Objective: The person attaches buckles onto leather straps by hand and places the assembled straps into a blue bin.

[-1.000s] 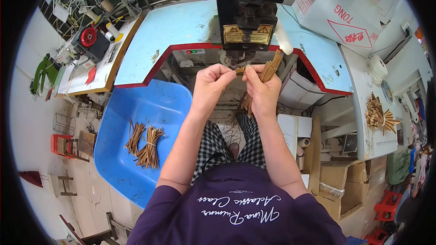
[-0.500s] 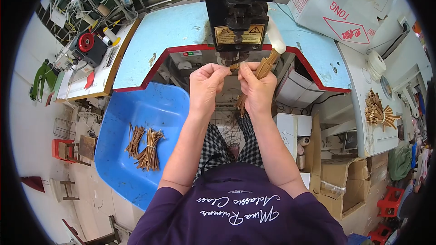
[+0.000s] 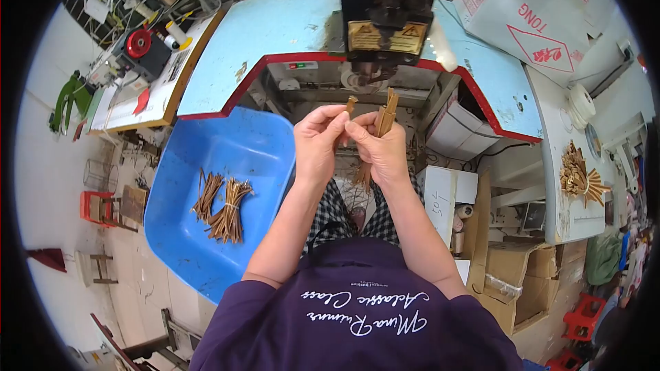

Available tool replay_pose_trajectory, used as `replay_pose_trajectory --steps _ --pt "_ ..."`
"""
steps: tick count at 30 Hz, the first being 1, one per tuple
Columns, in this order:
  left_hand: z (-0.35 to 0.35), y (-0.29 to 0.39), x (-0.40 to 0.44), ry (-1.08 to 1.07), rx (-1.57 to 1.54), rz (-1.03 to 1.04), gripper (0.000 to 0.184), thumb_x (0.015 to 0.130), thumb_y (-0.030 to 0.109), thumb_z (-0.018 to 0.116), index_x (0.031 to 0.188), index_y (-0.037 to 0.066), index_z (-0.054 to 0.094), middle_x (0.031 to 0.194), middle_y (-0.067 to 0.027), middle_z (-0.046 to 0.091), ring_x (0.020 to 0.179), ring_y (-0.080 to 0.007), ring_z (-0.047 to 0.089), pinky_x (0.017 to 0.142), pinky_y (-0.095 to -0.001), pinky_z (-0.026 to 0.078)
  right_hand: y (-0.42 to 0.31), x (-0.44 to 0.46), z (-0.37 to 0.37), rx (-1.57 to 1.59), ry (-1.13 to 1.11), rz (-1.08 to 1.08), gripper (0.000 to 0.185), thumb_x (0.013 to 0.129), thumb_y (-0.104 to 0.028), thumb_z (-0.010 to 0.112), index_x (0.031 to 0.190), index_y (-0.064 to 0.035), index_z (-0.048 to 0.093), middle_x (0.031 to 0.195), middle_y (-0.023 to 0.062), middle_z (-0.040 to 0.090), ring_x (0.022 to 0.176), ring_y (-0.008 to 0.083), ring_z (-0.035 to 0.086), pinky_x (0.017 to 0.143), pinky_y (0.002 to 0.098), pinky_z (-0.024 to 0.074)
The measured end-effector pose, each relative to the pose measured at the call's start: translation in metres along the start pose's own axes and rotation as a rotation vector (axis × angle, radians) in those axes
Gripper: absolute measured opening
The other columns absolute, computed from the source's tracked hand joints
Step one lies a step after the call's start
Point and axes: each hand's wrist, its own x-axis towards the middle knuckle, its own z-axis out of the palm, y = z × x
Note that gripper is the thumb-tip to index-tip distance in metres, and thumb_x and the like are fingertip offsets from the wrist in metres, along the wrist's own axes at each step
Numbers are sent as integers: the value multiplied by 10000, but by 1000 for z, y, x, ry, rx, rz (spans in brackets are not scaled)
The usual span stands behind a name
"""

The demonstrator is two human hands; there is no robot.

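My left hand (image 3: 318, 144) is closed in a pinch on a short, narrow brown strip (image 3: 351, 104), whose tip points up. Wrapped in my right hand (image 3: 383, 151) is a bundle of similar flat brown strips (image 3: 388, 113); its ends stick out above and below the fingers. The thumbs and fingertips of both hands nearly meet, so part of the single strip is hidden. Just beyond them is the head of a black machine (image 3: 388, 17), with a yellow warning label on it. Neither hand touches the machine.
A blue tub (image 3: 172, 233) to the left holds tied bundles of brown strips (image 3: 230, 213). More strips (image 3: 581, 175) lie on the right-hand table. A light-blue worktop (image 3: 275, 24) with a red edge surrounds the machine. Cardboard boxes (image 3: 526, 288) stand at lower right.
Both hands have drawn back from under the machine head towards my body, bringing the single strip and the bundle along. The camera view has shifted slightly.
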Motion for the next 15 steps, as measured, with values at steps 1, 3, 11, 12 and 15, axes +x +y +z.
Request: replay_pose_trajectory --steps 1,3,11,12,15 --pt "-4 -3 0 -9 -30 -23 87 816 -27 570 895 -13 605 737 -23 555 607 -82 473 538 -175 382 0 -1 1 -14 5 11 89 791 -59 652 795 4 589 578 35 526 388 16 306 342 143 178" --pt "-10 -5 0 -25 -92 -66 108 813 -43 566 909 -16 607 755 -29 568 607 -90 479 550 -175 397 -1 -1 3 -42 11 35 113 805 -86 647 787 8 587 573 34 527 387 13 302 339 143 172" --pt "-20 9 1 -272 143 359 93 773 -56 603 845 -3 628 797 -87 581 679 -158 536 614 -229 456 4 -1 3 90 16 490 249 855 -180 591 668 -17 604 559 15 536 364 15 286 332 148 173" --pt "-25 11 -3 -403 223 350 94 765 -62 603 828 2 632 806 -96 582 687 -165 541 622 -233 460 3 2 4 100 -21 392 242 850 -167 593 660 -17 603 554 9 528 364 14 282 331 146 163" --pt "-33 10 -13 -570 296 298 112 745 -82 595 793 9 639 825 -109 582 705 -173 553 637 -241 465 13 26 -8 94 -215 291 202 837 -144 600 686 -10 603 548 4 524 380 13 313 338 142 167"
